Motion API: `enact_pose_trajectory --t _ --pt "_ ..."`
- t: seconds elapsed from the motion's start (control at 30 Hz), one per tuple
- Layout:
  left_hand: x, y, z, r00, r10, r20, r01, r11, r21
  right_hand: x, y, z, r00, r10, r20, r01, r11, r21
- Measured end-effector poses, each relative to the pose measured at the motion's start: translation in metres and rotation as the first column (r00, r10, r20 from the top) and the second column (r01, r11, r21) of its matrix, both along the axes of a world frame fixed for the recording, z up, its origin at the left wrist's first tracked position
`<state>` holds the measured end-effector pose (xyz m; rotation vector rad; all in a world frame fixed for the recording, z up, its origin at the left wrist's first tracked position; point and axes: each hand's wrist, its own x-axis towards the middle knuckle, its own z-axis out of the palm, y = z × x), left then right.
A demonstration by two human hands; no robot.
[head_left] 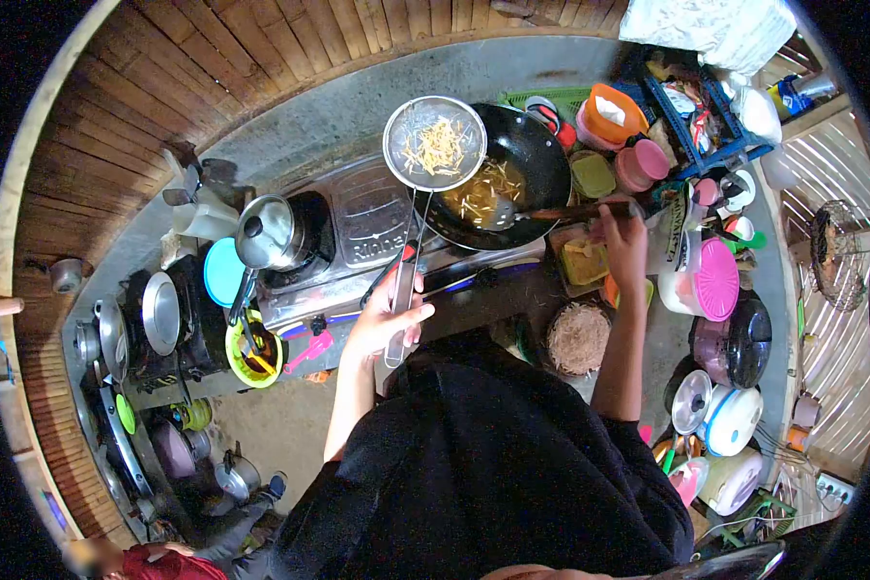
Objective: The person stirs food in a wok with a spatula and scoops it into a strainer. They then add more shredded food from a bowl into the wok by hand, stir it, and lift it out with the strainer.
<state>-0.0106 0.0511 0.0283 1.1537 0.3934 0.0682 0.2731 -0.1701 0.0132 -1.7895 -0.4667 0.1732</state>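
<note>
My left hand (390,314) is closed around the handle of a round mesh strainer (396,124). Thin golden fried strips (440,150) lie in its bowl, which is held up at the left rim of a black wok (541,145). Inside the wok is oil with more pale strips (493,184). My right hand (623,230) grips the dark handle of a spatula (551,213), its slotted metal end down in the oil. The wok stands on the right side of a silver gas stove (367,208).
A lidded pot (266,232) stands on the stove's left side. Beyond the wok are an orange bowl (614,114) and a blue crate (696,116). A basket of shredded strips (578,338) sits below my right forearm. Another person (179,561) is at the lower left.
</note>
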Motion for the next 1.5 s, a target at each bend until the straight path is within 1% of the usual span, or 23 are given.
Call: enact_pose_trajectory --t 0.07,0.1,0.17,0.23,0.3,0.47,0.53,0.57,0.63,0.77,0.8,0.93,1.0,1.03,1.1,1.13,1.17,1.23,1.3,1.37,1.4,1.47,1.5 --pt "0.0 0.001 -0.001 1.0 -0.004 -0.002 0.004 1.0 0.002 -0.003 0.01 -0.02 0.995 0.007 -0.099 0.007 0.99 0.141" --pt "-0.001 0.001 -0.001 1.0 -0.005 -0.004 0.005 1.0 0.001 -0.007 0.014 -0.026 0.995 0.008 -0.1 0.007 0.99 0.144" --pt "0.0 -0.001 0.005 1.0 0.011 -0.016 -0.01 1.0 0.008 -0.019 0.027 -0.031 0.956 -0.02 -0.292 0.101 0.959 0.266" --pt "0.0 -0.001 0.007 0.999 0.022 -0.029 -0.022 1.0 0.012 -0.025 0.038 -0.039 0.96 0.009 -0.28 0.086 0.942 0.324" --pt "0.001 0.0 0.006 1.0 0.018 0.001 -0.018 1.0 0.015 -0.033 0.048 -0.04 0.954 -0.047 -0.296 0.167 0.904 0.393" --pt "0.001 0.002 0.005 1.0 0.028 -0.01 -0.028 1.0 0.009 -0.042 0.048 -0.026 0.967 -0.046 -0.252 0.153 0.893 0.424" --pt "0.002 0.003 0.004 1.0 0.02 -0.008 -0.02 1.0 0.005 -0.044 0.04 -0.009 0.999 -0.026 0.038 0.015 0.968 0.251" --pt "0.003 0.003 0.005 1.0 0.025 -0.004 -0.025 1.0 -0.002 -0.045 0.036 0.004 0.999 -0.028 0.035 0.019 0.968 0.249" --pt "0.003 0.004 0.004 1.0 0.029 -0.003 -0.029 1.0 -0.012 -0.048 0.028 0.032 0.962 -0.01 0.273 0.012 1.0 -0.007" --pt "0.006 0.005 0.004 1.0 0.024 0.002 -0.024 1.0 -0.017 -0.05 0.019 0.059 0.988 -0.063 0.139 0.072 0.996 -0.054" --pt "0.006 0.006 0.004 0.999 0.031 -0.008 -0.031 0.999 -0.019 -0.036 0.014 0.034 0.937 -0.096 0.336 0.136 0.986 -0.098" --pt "0.007 0.007 0.002 0.999 0.038 -0.01 -0.039 0.999 -0.014 -0.023 0.008 0.01 0.957 -0.192 0.217 0.214 0.974 -0.079" --pt "0.009 0.008 0.002 1.0 0.025 0.01 -0.024 0.999 -0.033 -0.017 0.01 -0.008 0.981 -0.176 0.077 0.161 0.972 0.174" --pt "0.01 0.009 0.001 1.0 0.022 0.013 -0.022 0.999 -0.035 -0.015 0.014 -0.017 0.981 -0.179 0.08 0.163 0.971 0.172" --pt "0.01 0.011 0.0 1.0 0.01 0.007 -0.01 1.0 -0.03 -0.015 0.028 -0.029 0.988 -0.14 -0.06 0.15 0.968 0.201" --pt "0.01 0.011 0.0 1.0 0.011 0.007 -0.011 0.999 -0.03 -0.017 0.039 -0.027 0.988 -0.091 -0.125 0.122 0.955 0.269" --pt "0.011 0.011 0.001 1.0 0.008 0.011 -0.007 0.999 -0.034 -0.019 0.047 -0.029 0.988 -0.088 -0.125 0.12 0.956 0.269" --pt "0.011 0.011 0.002 1.0 0.011 0.014 -0.01 0.999 -0.035 -0.022 0.059 -0.029 0.99 0.011 -0.143 0.041 0.934 0.355" --pt "0.01 0.01 0.004 1.0 0.015 0.025 -0.014 1.0 -0.022 -0.027 0.059 -0.017 0.995 0.027 -0.094 0.002 0.954 0.3" --pt "0.01 0.01 0.005 0.999 0.014 0.029 -0.014 1.0 -0.023 -0.036 0.055 0.011 0.996 0.078 0.049 -0.081 0.995 0.062" --pt "0.009 0.011 0.005 0.999 0.013 0.034 -0.013 1.0 -0.023 -0.04 0.051 0.024 0.995 0.083 0.048 -0.086 0.994 0.061" --pt "0.008 0.011 0.005 0.999 0.019 0.029 -0.018 0.999 -0.026 -0.043 0.039 0.044 0.985 0.065 0.162 -0.047 0.993 -0.111" --pt "0.008 0.011 0.005 1.0 0.017 0.025 -0.016 0.999 -0.029 -0.041 0.036 0.05 0.985 0.067 0.161 -0.049 0.992 -0.112"
